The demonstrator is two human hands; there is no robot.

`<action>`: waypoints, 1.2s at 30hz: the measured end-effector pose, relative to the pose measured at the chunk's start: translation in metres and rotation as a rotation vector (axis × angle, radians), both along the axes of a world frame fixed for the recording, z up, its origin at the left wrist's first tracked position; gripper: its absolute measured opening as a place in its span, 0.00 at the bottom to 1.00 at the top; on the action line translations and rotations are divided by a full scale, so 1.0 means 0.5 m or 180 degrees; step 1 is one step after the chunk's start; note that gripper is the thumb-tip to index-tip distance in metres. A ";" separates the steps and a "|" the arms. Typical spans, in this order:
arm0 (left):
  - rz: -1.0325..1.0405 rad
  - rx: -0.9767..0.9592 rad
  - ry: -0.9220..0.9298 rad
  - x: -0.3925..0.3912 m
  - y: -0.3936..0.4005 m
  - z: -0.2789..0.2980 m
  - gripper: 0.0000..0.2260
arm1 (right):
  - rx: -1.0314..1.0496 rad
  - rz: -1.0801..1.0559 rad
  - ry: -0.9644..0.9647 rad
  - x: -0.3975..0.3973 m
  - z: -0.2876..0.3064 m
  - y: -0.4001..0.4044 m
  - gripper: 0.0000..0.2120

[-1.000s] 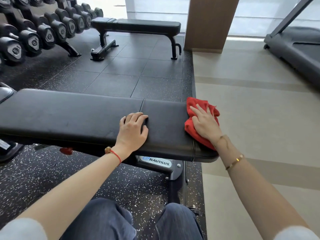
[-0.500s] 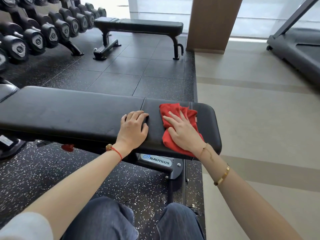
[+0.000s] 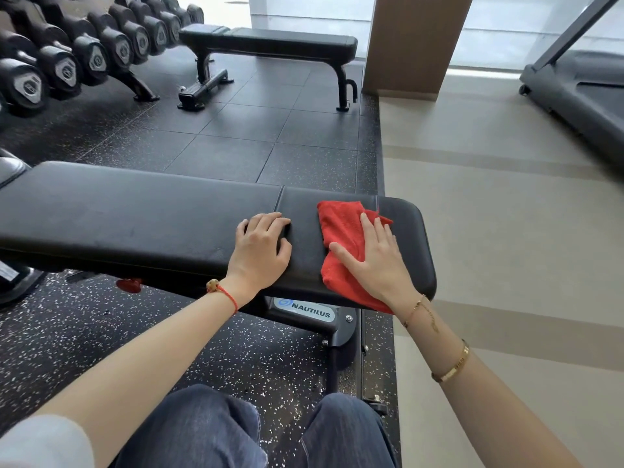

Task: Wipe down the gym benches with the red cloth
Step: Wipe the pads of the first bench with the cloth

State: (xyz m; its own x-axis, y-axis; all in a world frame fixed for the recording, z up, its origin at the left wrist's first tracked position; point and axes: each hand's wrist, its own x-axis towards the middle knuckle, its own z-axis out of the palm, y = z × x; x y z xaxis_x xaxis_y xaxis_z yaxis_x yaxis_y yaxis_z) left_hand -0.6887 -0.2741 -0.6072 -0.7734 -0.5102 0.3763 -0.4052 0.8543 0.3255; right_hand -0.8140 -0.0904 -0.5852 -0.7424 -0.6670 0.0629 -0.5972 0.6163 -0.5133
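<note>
Right hand [image 3: 378, 261] is flat on the red cloth [image 3: 341, 224], fingers [image 3: 366, 228] straight and spread, pressing it onto the near bench [image 3: 135, 214] rather than gripping it. The cloth lies bunched on the short end pad of this worktop, most of it ahead of and to the left of those fingers, with one corner spilling over the front edge below the wrist. Left hand [image 3: 260, 251] rests just beside it, right at the seam between the two pads, fingers loosely bent on the surface and holding nothing; it looks like a brace. As for progress, I'd judge this as early going: the wiping is on the end pad only, and no damp streaks or sheen can be made out to prove what has been covered. The long pad stretching away to the left of the bracing fingers looks untouched, and the far bench [image 3: 270, 43], well beyond both hands across the dark floor, is yet to be reached. Plenty left.
</note>
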 end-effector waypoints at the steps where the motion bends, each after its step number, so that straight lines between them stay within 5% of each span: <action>1: 0.0004 0.0001 0.0010 -0.001 0.000 0.001 0.16 | -0.0121 -0.0049 -0.0021 0.003 0.003 -0.006 0.41; 5: -0.0007 0.0001 0.0032 0.000 -0.002 0.002 0.16 | -0.0390 -0.0203 0.0095 0.006 0.023 -0.026 0.37; 9: -0.0006 0.0035 0.0006 0.000 0.000 0.005 0.16 | -0.0463 -0.0489 -0.0490 -0.001 0.039 -0.044 0.39; 15: 0.0019 0.0012 -0.0060 -0.001 -0.002 0.005 0.17 | -0.0776 -0.0372 -0.0689 -0.008 0.043 -0.055 0.12; 22: -0.0028 0.0143 -0.0043 0.003 -0.010 0.024 0.17 | -0.1017 -0.0287 -0.0581 0.003 0.050 -0.062 0.18; 28: -0.0120 0.0037 -0.0207 0.028 -0.010 0.170 0.16 | -0.0931 -0.0518 -0.1075 0.031 0.164 -0.076 0.16; 36: -0.0028 -0.0001 -0.0276 0.095 -0.035 0.509 0.14 | -0.0923 -0.0584 -0.1411 0.057 0.503 -0.080 0.13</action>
State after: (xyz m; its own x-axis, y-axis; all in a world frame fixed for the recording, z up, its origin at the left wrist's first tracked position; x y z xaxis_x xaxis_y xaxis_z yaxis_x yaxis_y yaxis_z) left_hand -0.6413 -0.2915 -0.3526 -0.8074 -0.5032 0.3080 -0.4244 0.8580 0.2893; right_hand -0.7855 -0.1304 -0.3335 -0.8418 -0.5262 -0.1200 -0.1819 0.4861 -0.8548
